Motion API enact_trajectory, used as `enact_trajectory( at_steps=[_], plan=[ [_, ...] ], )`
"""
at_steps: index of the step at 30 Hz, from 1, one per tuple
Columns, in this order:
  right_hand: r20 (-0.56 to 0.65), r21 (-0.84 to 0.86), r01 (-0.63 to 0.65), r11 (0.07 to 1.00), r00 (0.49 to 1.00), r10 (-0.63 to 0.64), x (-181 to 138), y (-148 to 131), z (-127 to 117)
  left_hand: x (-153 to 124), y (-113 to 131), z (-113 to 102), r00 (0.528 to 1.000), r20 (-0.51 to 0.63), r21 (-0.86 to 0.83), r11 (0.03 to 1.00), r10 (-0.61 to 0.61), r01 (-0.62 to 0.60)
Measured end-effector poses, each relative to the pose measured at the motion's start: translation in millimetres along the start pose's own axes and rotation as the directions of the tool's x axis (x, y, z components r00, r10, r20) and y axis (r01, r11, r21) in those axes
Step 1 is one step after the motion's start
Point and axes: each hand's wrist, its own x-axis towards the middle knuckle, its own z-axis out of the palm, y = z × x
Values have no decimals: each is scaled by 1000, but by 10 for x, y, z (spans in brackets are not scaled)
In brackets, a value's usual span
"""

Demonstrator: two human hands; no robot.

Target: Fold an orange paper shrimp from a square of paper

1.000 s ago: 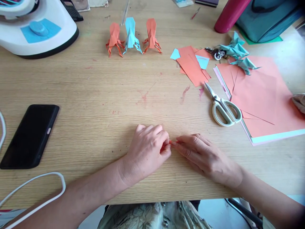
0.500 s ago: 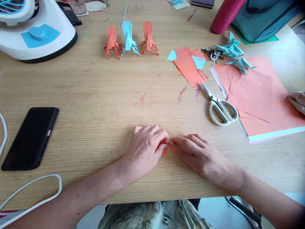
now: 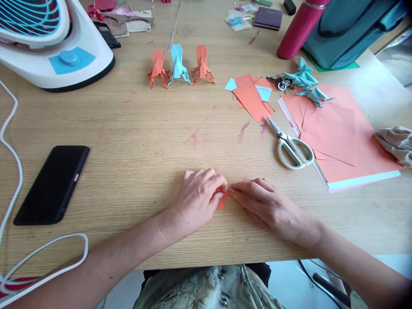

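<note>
Two hands fold a small orange paper piece on the wooden table.
Left hand and right hand both stay pinched on it; more paper shows than a second ago, scissors at 2 o'clock.

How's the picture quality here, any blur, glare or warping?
Head view: soft, even daylight; the hands, left and right, cast faint shadows; the orange paper piece is sharp; the table edges bow; the top-right corner is washed out.

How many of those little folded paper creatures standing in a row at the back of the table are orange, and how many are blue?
Orange folded figures: 2, the left figure and the right figure
Blue folded figures: 1, the middle figure
Total in the row: 3
</note>
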Motion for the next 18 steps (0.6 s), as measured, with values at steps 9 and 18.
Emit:
enact_trajectory(
  at_steps=[9, 18],
  plan=[
    [-1, -70, 9, 997, 1000, -10, -14, -23, 32, -24, -36, 37, 999, -33, 12, 1000, 24, -24],
    [50, -111, 28, 993, 999, -22, -54, -12, 37, -12, -29, 44, 999, -28, 21, 1000, 23, -22]
  ],
)
